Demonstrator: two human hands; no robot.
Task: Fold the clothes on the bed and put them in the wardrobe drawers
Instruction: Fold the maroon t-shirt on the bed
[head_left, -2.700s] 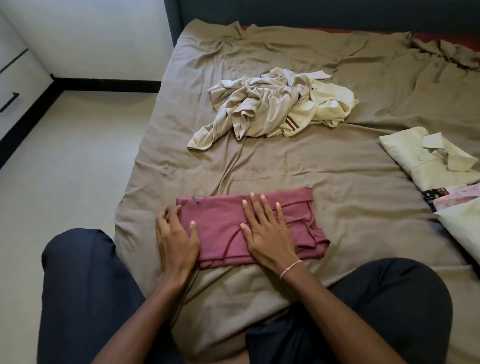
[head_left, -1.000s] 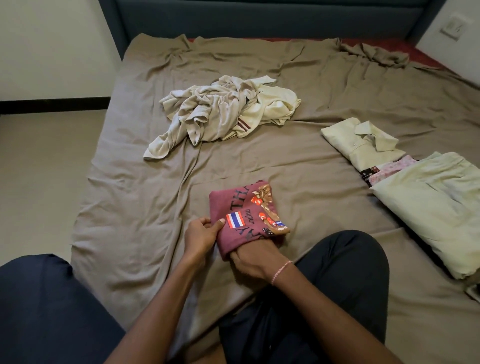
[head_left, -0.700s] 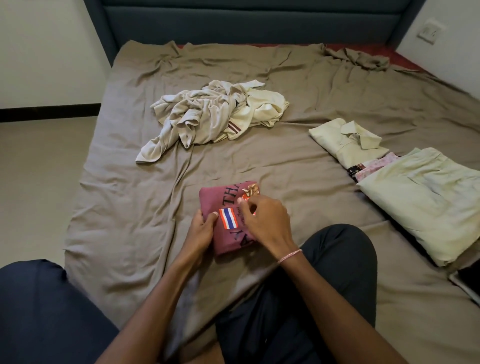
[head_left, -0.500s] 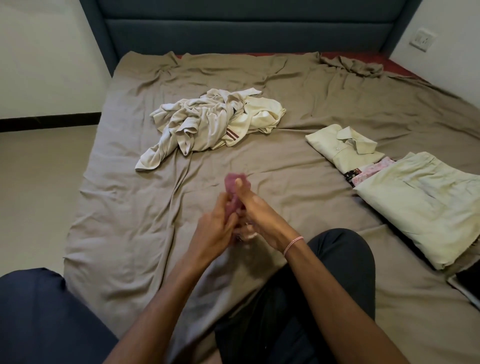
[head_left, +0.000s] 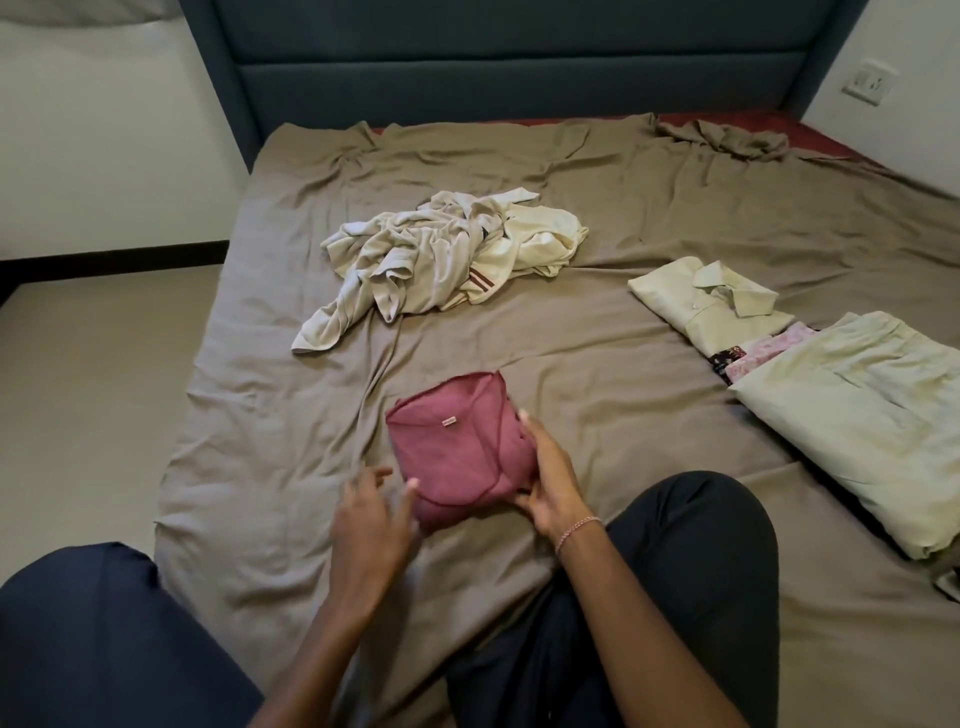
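Bed, taupe sheet (head_left: 623, 364), rumpled; dark blue headboard (head_left: 493, 67) far; wall socket (head_left: 868, 83) far right.

- Pale green folded garment (head_left: 872, 415), right: cut off by the frame edge.
- Patterned pink piece (head_left: 763, 351): mostly hidden between that garment and a folded pale shirt (head_left: 711, 301).
- Crumpled cream clothes (head_left: 441, 254), far centre: separate items hard to tell apart.
- Folded maroon shirt (head_left: 457, 447), near centre on the sheet, between both hands.
- Right hand (head_left: 550, 473): grips the shirt's right edge.
- Left hand (head_left: 369, 514): blurred, fingers spread loose at the near-left corner, holding nothing.
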